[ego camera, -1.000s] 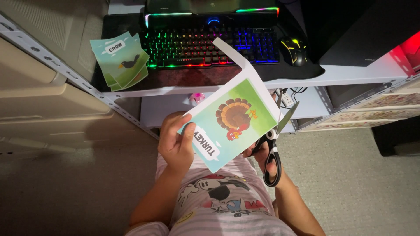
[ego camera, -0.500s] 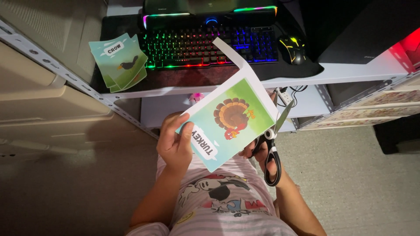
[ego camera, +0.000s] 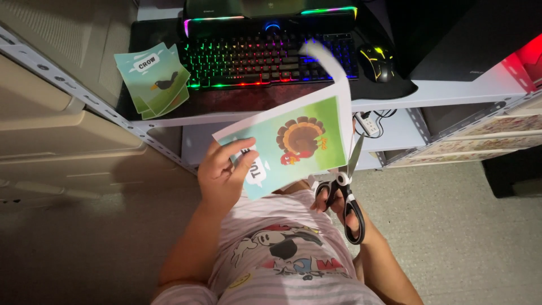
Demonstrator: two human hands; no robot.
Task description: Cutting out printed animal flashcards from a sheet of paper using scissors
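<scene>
left hand: pinching the turkey card at its lower-left corner
right hand: fingers through the scissors, blades up along the card's right edge

A green-and-blue card shows a brown turkey; black-handled scissors; rainbow-lit keyboard.

Tilted turkey card, white strip curling; scissors seemingly mid-cut.

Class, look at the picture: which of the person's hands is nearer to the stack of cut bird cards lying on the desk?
Left. The left hand grips the turkey card just below and right of the stack of cards; the right hand, working the scissors, is farther right.
</scene>
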